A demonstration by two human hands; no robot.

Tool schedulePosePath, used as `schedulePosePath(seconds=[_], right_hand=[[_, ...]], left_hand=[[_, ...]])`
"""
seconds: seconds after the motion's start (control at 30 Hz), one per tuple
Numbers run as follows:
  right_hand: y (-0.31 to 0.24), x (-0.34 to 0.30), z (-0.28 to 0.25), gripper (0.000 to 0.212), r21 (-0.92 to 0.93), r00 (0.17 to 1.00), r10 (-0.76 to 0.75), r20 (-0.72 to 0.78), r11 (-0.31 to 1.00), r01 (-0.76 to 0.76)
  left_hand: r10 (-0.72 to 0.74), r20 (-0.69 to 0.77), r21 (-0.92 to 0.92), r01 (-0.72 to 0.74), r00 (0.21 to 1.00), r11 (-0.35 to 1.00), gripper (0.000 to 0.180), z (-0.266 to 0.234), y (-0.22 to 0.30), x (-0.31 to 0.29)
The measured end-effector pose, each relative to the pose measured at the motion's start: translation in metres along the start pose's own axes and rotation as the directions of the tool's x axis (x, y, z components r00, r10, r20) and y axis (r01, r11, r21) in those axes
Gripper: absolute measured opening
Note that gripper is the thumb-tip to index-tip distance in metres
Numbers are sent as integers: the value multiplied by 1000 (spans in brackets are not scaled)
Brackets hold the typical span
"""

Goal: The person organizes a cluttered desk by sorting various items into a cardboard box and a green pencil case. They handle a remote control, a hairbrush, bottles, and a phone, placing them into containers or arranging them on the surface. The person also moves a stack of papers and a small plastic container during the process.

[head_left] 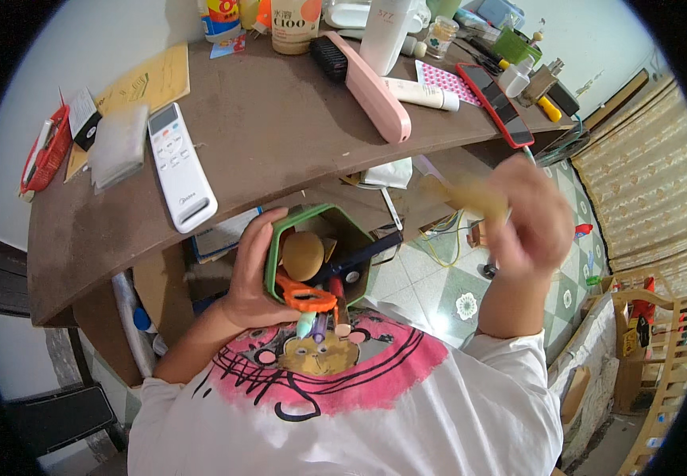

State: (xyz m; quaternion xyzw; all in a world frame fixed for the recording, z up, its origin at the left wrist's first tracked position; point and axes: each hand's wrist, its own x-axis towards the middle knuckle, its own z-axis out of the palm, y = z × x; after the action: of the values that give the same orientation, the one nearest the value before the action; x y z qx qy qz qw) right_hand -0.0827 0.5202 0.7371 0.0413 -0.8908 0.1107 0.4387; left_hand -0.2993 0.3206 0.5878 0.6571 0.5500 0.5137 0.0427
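My left hand point(250, 279) grips a green six-sided pen holder point(273, 254) tilted against my chest, below the desk's front edge. Orange-handled scissors point(308, 299), several pens and a round tan object point(303, 255) stick out of it or lie inside. A dark, long-handled item point(371, 250) leans out over its right side. Out to the right, my raised right hand point(532, 216) is closed on a yellowish-tan object point(474, 197). Motion smears that object, so its kind cannot be made out. The hand is well apart from the pen holder.
On the brown desk point(264, 135) lie a white remote control point(180, 166), a pink hairbrush point(375, 95), a white tube point(423, 94) and a red-edged phone point(496, 103). Bottles and jars crowd its back. A red basket point(46, 151) sits far left; a wooden crib point(653, 381) stands lower right.
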Motion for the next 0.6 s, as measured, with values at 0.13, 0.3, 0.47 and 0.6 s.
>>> schedulePosePath(seconds=[0.13,0.3,0.47,0.6], right_hand=[[-29,-2,35,22,9,956,-113,272,993,115],[17,-6,35,20,-58,994,-8,107,998,14],[88,26,47,18,-474,989,75,129,881,-5],[116,37,56,19,-654,896,269,354,756,32]], left_hand=[[106,-35,-25,-107,994,994,123,16,-3,0],[-85,15,-44,86,996,995,101,15,1,-1],[-153,29,-73,155,988,985,101,15,0,-6],[-149,10,-120,149,989,981,112,20,-7,-13]])
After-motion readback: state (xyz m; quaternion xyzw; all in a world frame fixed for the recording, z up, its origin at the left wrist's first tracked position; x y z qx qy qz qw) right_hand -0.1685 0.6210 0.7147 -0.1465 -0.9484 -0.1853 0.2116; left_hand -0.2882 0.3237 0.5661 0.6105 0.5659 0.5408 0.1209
